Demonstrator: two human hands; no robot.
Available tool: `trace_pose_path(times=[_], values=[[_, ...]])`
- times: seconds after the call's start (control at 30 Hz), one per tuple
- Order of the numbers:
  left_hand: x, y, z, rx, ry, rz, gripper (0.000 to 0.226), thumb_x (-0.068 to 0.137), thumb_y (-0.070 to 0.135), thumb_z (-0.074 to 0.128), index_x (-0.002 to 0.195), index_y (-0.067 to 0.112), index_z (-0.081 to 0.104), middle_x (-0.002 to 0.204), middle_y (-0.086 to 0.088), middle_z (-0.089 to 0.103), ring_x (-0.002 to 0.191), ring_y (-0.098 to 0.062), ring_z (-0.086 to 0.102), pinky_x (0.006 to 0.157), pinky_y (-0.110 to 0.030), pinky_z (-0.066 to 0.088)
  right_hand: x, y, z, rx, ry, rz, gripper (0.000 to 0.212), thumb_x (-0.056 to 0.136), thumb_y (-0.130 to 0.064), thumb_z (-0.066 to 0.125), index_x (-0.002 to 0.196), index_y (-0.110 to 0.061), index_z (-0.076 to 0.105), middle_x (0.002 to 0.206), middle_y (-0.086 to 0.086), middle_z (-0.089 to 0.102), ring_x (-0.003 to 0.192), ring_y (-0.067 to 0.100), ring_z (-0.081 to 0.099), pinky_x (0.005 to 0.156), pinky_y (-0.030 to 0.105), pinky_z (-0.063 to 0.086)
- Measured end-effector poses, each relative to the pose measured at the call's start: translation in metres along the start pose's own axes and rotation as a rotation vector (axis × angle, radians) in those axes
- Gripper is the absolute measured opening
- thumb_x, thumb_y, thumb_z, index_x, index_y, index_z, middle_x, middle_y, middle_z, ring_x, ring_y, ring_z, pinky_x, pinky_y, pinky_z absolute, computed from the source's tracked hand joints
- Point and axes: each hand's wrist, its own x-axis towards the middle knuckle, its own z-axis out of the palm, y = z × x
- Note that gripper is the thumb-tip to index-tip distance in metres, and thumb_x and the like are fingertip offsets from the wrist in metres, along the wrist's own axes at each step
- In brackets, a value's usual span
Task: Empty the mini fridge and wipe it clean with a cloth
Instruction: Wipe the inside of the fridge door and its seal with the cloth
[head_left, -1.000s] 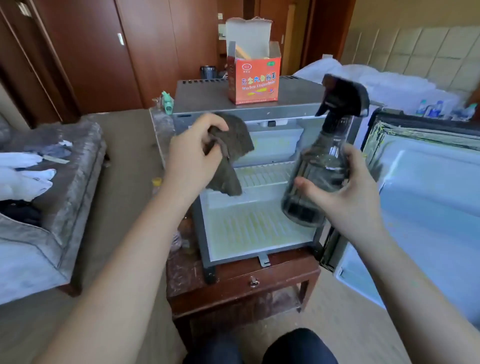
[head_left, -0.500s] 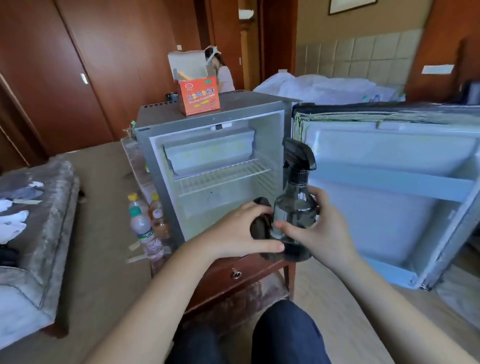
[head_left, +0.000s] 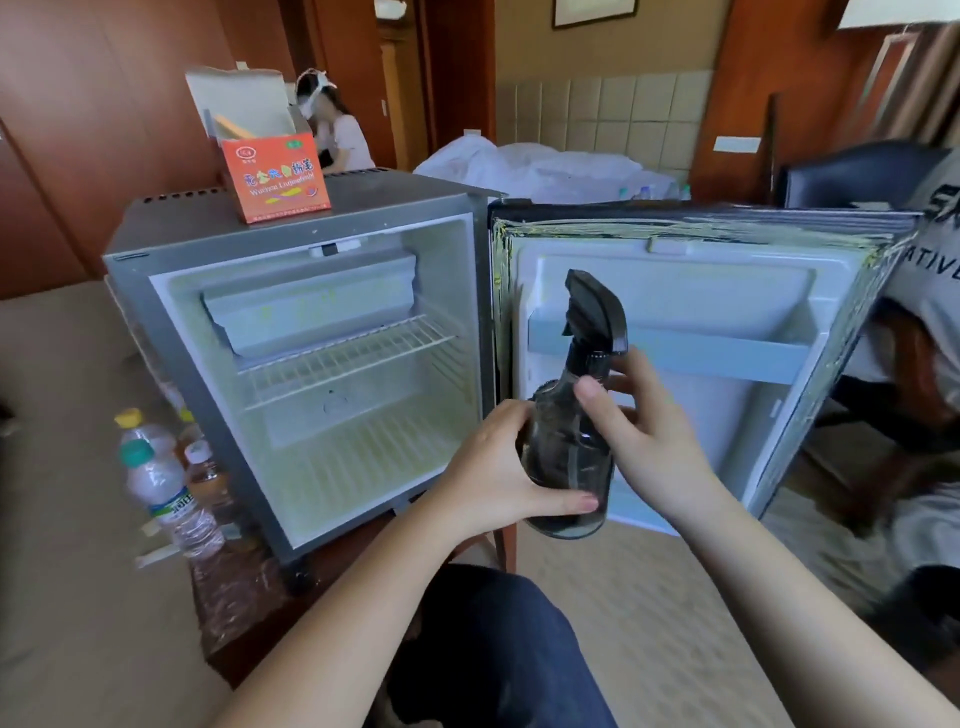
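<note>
Dark spray bottle (head_left: 563, 457) held upright in front of mini fridge (head_left: 395, 202) with door (head_left: 727, 415) swung open, fridge on wooden desk (head_left: 244, 597); left hand (head_left: 496, 470) fingers wrap bottle base, right hand (head_left: 649, 436) fingers grip its shoulder; orange box (head_left: 275, 174) on fridge top

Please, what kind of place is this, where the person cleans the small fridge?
Most likely a hotel room. A bed with white bedding stands before a padded headboard wall, the walls have dark wood-panelled doors, and the mini fridge is the small kind that such rooms have.
</note>
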Motion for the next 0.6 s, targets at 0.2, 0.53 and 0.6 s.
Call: trace_pose_path(times=[0.2,0.53,0.6], values=[[0.019,0.01,0.011,0.09,-0.084,0.08,0.055,0.059,0.046,0.088,0.097,0.048,0.047,0.1,0.023,0.049,0.104,0.001,0.052,0.088,-0.025,0.047,0.019,0.006,-0.006,0.094,0.077,0.028,0.039,0.088,-0.025,0.061,0.126,-0.034,0.051,0.084,-0.008,0.068,0.078,0.014,0.064,0.073,0.029,0.052],[0.03,-0.031,-0.025,0.132,-0.185,-0.068,0.071,0.066,0.058,0.078,0.127,0.035,0.05,0.128,0.019,0.045,0.121,-0.003,0.046,0.099,-0.024,0.038,0.032,0.022,0.02,0.1,0.122,0.003,0.02,0.089,-0.021,0.066,0.108,-0.027,0.062,0.097,-0.017,0.068,0.082,0.008,0.068,0.076,0.02,0.048],[0.028,-0.039,-0.046,0.071,-0.08,-0.131,0.054,0.069,0.064,0.069,0.117,0.042,0.057,0.125,0.023,0.052,0.119,-0.001,0.049,0.1,-0.026,0.038,0.037,0.016,0.028,0.131,0.119,-0.021,0.021,0.088,-0.021,0.065,0.107,-0.03,0.061,0.099,-0.021,0.067,0.087,0.014,0.069,0.081,0.025,0.051]])
